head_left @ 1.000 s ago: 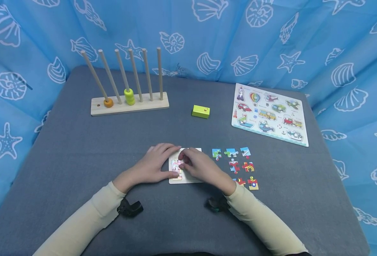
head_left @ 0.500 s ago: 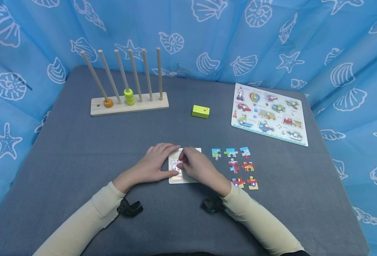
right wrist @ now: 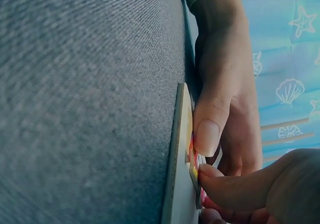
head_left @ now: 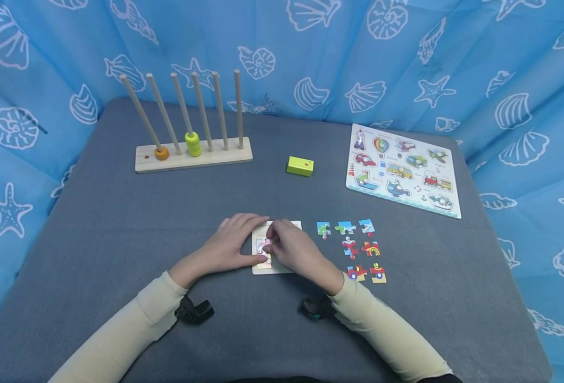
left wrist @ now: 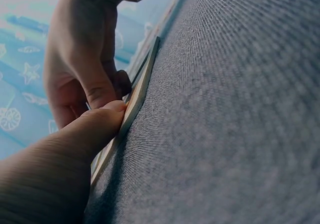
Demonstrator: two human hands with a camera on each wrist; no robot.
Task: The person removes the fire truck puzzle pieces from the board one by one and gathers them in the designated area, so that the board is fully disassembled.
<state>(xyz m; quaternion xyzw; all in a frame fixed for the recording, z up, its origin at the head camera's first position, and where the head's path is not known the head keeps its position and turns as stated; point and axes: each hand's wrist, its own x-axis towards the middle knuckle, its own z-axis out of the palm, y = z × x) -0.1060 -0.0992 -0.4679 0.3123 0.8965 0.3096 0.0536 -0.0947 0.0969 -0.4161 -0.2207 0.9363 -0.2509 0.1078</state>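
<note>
A small pale puzzle board (head_left: pixel 280 267) lies on the table, with pieces set along its left side. My left hand (head_left: pixel 229 243) is spread at the board's left end, fingertips by the top edge. Its thumb (left wrist: pixel 102 121) rests straight on the board's face. Over the middle of the board, my right hand (head_left: pixel 296 246) has its fingers curled down. In the right wrist view, its thumb and fingers pinch a puzzle piece (right wrist: pixel 204 195) close against the board; the hand hides most of it. Several loose puzzle pieces (head_left: pixel 349 248) lie in rows to the right.
Farther back on the left stands a wooden peg rack (head_left: pixel 224 156) with upright rods, carrying an orange bead (head_left: pixel 162 153) and yellow-green beads (head_left: pixel 193 144). A yellow-green block (head_left: pixel 300 166) sits at the back middle. A vehicle picture board (head_left: pixel 405 170) lies back right, before a blue curtain (head_left: pixel 282 48).
My right hand and forearm have shifted slightly left, uncovering more of the lower loose pieces. The fingers stay at the same part of the board. My left hand keeps its place.
</note>
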